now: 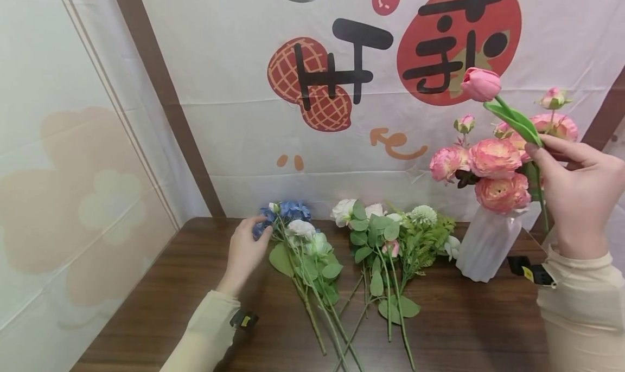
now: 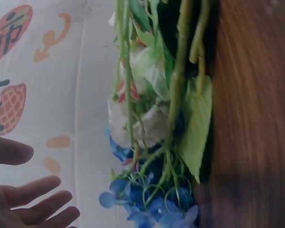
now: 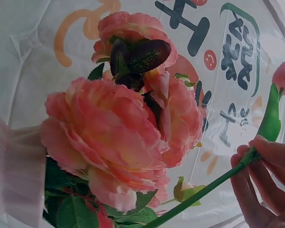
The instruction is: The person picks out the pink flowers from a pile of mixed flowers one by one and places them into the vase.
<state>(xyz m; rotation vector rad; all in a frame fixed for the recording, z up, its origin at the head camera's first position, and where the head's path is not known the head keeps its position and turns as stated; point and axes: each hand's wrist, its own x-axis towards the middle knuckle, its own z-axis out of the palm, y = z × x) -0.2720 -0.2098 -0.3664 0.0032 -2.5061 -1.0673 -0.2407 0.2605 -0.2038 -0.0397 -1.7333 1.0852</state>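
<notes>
Beside the vase (image 1: 488, 247), your right hand (image 1: 581, 187) pinches a tulip (image 1: 482, 84); well left of it, your left hand (image 1: 246, 252) sits spread near blue flowers (image 1: 295, 211).

I see the left hand (image 1: 248, 252) low and forward, thumb (image 2: 12, 150) parted from relaxed fingers (image 2: 40, 188); right hand (image 1: 581, 190) raised higher, in a thumb-and-finger pinch.

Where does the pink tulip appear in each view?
Head: pink tulip, upper right, held in the right hand.
Left wrist: not in it.
Right wrist: bloom at the right edge, stem slanting down leftward.
Shared landmark: orange arrow print on the backdrop, cropped in right wrist.
</notes>
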